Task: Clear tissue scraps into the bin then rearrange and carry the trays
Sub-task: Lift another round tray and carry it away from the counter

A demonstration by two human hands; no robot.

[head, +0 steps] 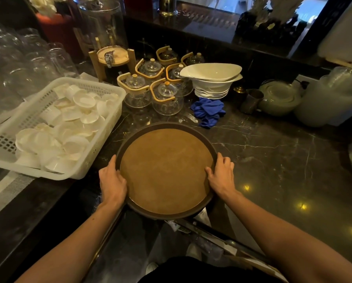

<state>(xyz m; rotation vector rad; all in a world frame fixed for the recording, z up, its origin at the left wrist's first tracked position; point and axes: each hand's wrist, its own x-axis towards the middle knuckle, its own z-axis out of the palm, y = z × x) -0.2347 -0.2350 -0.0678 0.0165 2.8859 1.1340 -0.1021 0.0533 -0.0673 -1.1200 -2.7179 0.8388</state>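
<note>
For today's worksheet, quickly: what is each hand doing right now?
Left hand: closed on the round tray's left rim.
Right hand: closed on its right rim.

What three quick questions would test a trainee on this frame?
1. True or false: both hands grip the round tray.
2. What lies on the tray? A) cups B) nothing visible C) a cloth
3. What colour is the cloth beyond the tray?

Key
1. True: the left hand and right hand hold opposite sides of the rim.
2. B: the cups sit in the white basket to its left.
3. Blue; it lies in front of the stacked bowls.
</note>
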